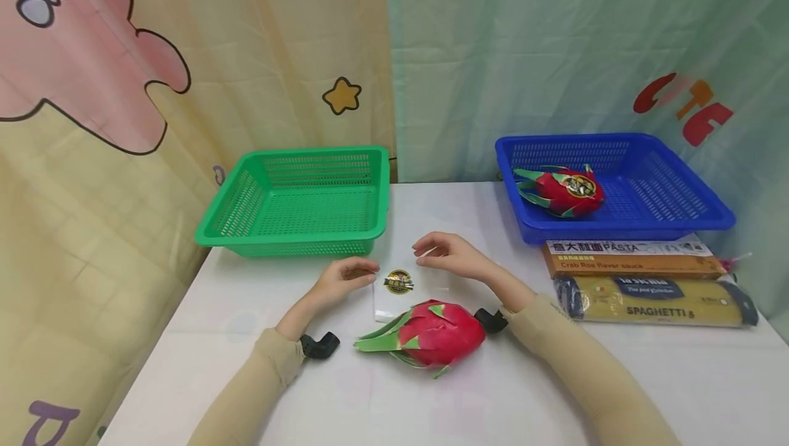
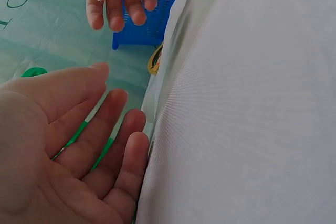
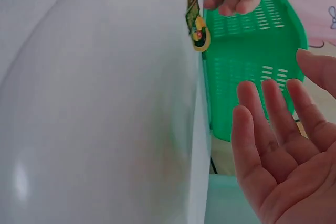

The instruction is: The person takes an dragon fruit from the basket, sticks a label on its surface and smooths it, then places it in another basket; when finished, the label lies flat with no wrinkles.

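My left hand [image 1: 340, 279] and my right hand [image 1: 453, 254] are held just above the table with fingers loosely bent and nothing in them. Between them lies a flat, shiny, whitish sheet or bag [image 1: 385, 305] with a gold and black sticker [image 1: 398, 281]. In front of it rests a red dragon fruit [image 1: 440, 336] with green leaf tips pointing left. The left wrist view shows the left palm [image 2: 68, 150] with fingers spread slightly. In the right wrist view the right hand [image 3: 294, 156] has its fingers apart, beside the glossy pale surface.
A green basket [image 1: 290, 247] stands at the back left. At the back right a blue basket [image 1: 622, 232] holds another dragon fruit [image 1: 564, 190] with a sticker. Before it lie an orange and white pasta box [image 1: 635, 266] and a spaghetti packet [image 1: 656, 301]. Curtains hang behind.
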A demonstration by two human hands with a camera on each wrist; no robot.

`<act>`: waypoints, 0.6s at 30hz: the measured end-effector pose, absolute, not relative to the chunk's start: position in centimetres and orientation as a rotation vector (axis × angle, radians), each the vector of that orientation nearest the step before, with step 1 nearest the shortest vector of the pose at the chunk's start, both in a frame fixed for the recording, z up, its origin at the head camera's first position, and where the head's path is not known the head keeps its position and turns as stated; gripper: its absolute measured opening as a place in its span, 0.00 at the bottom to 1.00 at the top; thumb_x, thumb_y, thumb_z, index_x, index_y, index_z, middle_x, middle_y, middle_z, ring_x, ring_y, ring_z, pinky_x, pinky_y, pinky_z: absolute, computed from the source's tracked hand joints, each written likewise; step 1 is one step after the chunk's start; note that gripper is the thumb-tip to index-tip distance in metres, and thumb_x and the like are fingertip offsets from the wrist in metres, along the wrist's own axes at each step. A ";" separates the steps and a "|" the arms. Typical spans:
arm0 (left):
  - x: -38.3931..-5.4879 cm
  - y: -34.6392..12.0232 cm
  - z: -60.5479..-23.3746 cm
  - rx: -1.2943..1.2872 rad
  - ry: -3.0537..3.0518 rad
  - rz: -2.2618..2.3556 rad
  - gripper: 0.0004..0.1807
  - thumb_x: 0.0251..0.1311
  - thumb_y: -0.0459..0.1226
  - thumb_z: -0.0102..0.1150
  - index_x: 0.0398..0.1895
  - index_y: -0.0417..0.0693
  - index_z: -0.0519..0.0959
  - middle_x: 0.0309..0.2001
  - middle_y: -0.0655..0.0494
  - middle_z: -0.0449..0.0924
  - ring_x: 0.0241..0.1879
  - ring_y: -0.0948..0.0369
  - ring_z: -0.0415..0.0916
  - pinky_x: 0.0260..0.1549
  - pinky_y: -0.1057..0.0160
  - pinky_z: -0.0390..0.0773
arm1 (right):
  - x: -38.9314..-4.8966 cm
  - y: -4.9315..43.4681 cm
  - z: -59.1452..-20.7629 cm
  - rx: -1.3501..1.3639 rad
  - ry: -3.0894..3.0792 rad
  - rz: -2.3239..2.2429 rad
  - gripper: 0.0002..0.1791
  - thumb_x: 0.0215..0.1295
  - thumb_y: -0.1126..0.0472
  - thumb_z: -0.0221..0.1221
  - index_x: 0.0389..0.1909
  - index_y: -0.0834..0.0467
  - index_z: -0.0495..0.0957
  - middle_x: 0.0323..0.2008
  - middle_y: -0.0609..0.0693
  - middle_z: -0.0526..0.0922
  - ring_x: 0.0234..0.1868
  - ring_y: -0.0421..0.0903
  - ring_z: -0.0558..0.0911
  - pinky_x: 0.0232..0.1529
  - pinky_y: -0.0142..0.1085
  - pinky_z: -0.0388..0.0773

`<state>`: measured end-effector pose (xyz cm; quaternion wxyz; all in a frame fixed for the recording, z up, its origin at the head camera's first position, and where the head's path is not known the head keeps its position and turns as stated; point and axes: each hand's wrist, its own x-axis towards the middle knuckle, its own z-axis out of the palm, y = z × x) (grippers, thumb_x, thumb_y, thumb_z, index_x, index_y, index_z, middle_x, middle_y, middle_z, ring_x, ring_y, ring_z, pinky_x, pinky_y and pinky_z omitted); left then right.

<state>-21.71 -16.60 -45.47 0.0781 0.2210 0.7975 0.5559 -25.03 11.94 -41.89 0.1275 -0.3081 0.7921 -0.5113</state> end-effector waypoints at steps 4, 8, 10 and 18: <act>-21.9 -16.7 -45.9 0.640 2.404 1.605 0.17 0.59 0.34 0.61 0.49 0.33 0.77 0.49 0.42 0.78 0.48 0.51 0.76 0.48 0.66 0.74 | -25.9 11.2 -43.0 -0.928 2.293 -1.443 0.18 0.60 0.63 0.62 0.50 0.68 0.75 0.44 0.58 0.82 0.44 0.50 0.81 0.49 0.41 0.76; -21.9 -16.6 -46.0 0.637 2.440 1.535 0.18 0.58 0.35 0.62 0.50 0.35 0.78 0.49 0.45 0.79 0.46 0.54 0.77 0.45 0.67 0.75 | -26.4 10.9 -43.4 -0.924 2.266 -1.406 0.18 0.60 0.62 0.62 0.49 0.66 0.76 0.43 0.57 0.82 0.45 0.50 0.81 0.50 0.41 0.76; -21.9 -16.6 -45.9 0.640 2.458 1.506 0.18 0.57 0.36 0.63 0.50 0.37 0.78 0.48 0.47 0.79 0.45 0.55 0.76 0.44 0.67 0.75 | -26.5 10.7 -43.5 -0.917 2.255 -1.393 0.18 0.59 0.62 0.63 0.49 0.66 0.77 0.43 0.56 0.82 0.44 0.49 0.82 0.50 0.40 0.76; -21.9 -16.2 -45.8 0.630 2.525 1.419 0.19 0.52 0.36 0.67 0.49 0.41 0.80 0.43 0.50 0.79 0.39 0.58 0.74 0.39 0.66 0.74 | -27.1 10.3 -44.5 -0.916 2.275 -1.298 0.17 0.56 0.64 0.65 0.47 0.62 0.79 0.40 0.50 0.83 0.39 0.43 0.81 0.44 0.34 0.77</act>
